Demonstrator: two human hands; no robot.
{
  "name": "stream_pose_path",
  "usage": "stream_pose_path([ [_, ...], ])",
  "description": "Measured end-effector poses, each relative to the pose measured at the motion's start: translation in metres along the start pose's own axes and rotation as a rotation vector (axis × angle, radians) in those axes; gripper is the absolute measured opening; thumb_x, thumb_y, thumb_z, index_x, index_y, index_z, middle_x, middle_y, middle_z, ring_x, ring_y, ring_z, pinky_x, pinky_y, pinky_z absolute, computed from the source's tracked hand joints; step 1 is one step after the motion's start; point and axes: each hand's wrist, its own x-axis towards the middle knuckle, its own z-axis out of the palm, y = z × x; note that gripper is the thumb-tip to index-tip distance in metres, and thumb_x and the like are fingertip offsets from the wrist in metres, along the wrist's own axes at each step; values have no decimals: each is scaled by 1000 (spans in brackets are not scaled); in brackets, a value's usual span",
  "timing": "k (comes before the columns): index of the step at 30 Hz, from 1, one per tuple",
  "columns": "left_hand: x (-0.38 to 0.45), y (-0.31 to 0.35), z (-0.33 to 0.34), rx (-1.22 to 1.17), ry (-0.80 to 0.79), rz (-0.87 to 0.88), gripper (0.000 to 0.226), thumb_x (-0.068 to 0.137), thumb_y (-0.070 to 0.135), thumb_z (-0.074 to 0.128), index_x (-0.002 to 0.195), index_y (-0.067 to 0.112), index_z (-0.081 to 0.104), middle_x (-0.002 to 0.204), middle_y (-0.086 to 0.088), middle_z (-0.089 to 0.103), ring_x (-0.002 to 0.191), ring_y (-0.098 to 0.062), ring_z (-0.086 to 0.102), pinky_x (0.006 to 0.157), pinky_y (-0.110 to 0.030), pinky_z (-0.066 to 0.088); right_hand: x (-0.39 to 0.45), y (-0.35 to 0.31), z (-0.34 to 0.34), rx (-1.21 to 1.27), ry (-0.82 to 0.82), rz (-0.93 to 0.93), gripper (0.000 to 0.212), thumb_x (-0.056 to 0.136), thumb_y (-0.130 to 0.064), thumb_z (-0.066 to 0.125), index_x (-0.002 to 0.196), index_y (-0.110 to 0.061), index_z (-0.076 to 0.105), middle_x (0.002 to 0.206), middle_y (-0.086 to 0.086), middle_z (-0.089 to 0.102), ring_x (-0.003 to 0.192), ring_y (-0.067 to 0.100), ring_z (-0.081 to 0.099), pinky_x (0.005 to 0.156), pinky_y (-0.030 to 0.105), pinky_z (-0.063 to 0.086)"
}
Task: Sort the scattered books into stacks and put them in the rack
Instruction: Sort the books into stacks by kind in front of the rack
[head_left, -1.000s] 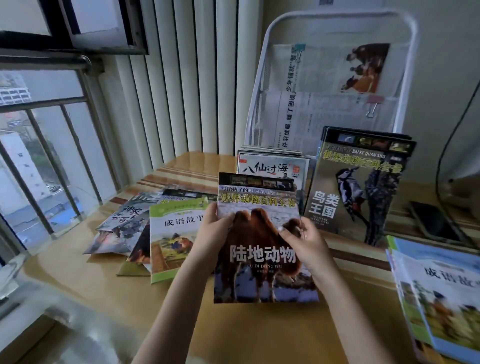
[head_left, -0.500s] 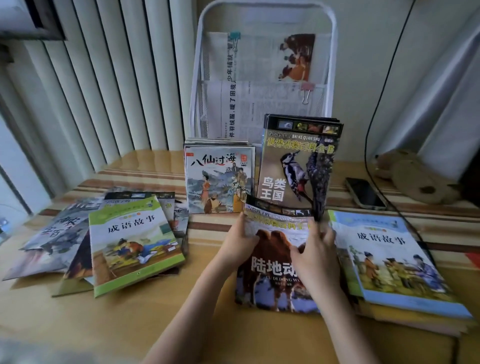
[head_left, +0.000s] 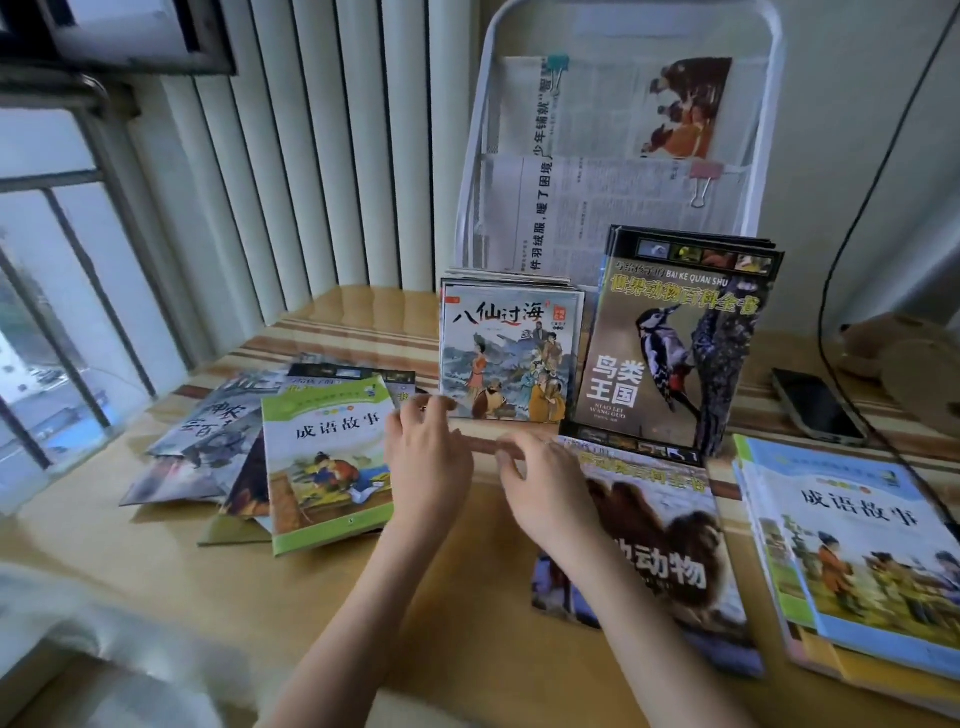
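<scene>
**Beyond the books: desk, window and clutter**

A wooden tabletop (head_left: 171, 561) with darker stripes across its far part is seen filling the lower frame. Pale vertical blinds (head_left: 311, 156) are hung behind it, and on the left a barred window (head_left: 57, 291) is shown, with a blurred street below. A dark phone (head_left: 818, 406) is laid flat near the right edge, screen up. A black cable (head_left: 852, 208) is draped down the cream wall (head_left: 852, 78) and across the table just beside the phone. Further right, a round brownish object (head_left: 909, 364) is glimpsed, too blurred to be identified. At lower left, something pale and soft (head_left: 78, 649) is caught, out of focus.
</scene>
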Motion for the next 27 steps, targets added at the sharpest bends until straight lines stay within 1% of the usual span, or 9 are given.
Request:
stream_pose_path([
  [3,9,-44,-26,212,91,-286,42,85,18,51,126,12,45,146,-22,29,136,-38,19,111,-54,12,12,-37,29,89,-167,-54,35,97,-31,46,127,-14,54,122,6,61,109,23,57,94,37,47],
  [6,7,-69,-43,222,-27,-523,58,84,27,50,136,6,33,152,-29,12,139,-45,8,111,-59,2,16,-57,56,133,-299,-22,46,97,-36,44,140,-20,40,136,5,53,118,26,52,100,41,43],
  [10,6,-72,-43,108,-77,-482,64,86,29,53,139,1,29,147,-32,22,139,-43,15,115,-48,9,15,-65,73,241,-181,11,38,93,-30,53,129,-19,50,120,6,62,105,25,58,79,30,44],
  [13,8,-67,-46,-77,57,-486,58,82,19,57,133,0,36,142,-26,35,132,-40,30,109,-49,24,14,-62,70,303,-137,28,41,92,-30,56,131,-22,48,113,4,64,95,21,60,71,29,43],
  [16,9,-66,-56,-404,230,-507,44,78,6,57,120,5,44,126,-17,49,120,-34,43,101,-47,36,15,-60,59,366,-20,61,40,92,-29,57,130,-23,47,105,0,63,88,17,62,69,31,50],
  [19,10,-63,-67,-675,263,-631,36,78,9,62,108,15,42,113,-12,56,108,-31,53,94,-48,45,18,-50,44,390,72,131,33,92,-33,56,123,-25,46,99,-8,56,66,6,55,48,21,41],
  [22,7,-45,-69,-835,152,-634,39,85,11,63,118,11,41,105,-7,58,96,-23,57,85,-38,49,21,-33,20,434,92,180,34,92,-36,55,122,-21,48,95,-8,57,69,8,57,53,24,44],
  [25,-4,-11,-61,-711,48,-434,46,89,13,54,133,13,40,109,0,59,95,-17,59,81,-33,49,18,-13,-8,276,-3,197,44,92,-46,50,129,-23,44,105,-3,56,75,14,59,61,29,47],
  [27,-12,13,-52,-737,-9,-321,47,91,13,52,136,17,39,111,3,60,97,-16,63,84,-40,54,12,6,-30,229,-13,232,50,93,-47,48,135,-22,41,112,0,55,75,13,58,65,32,48],
])
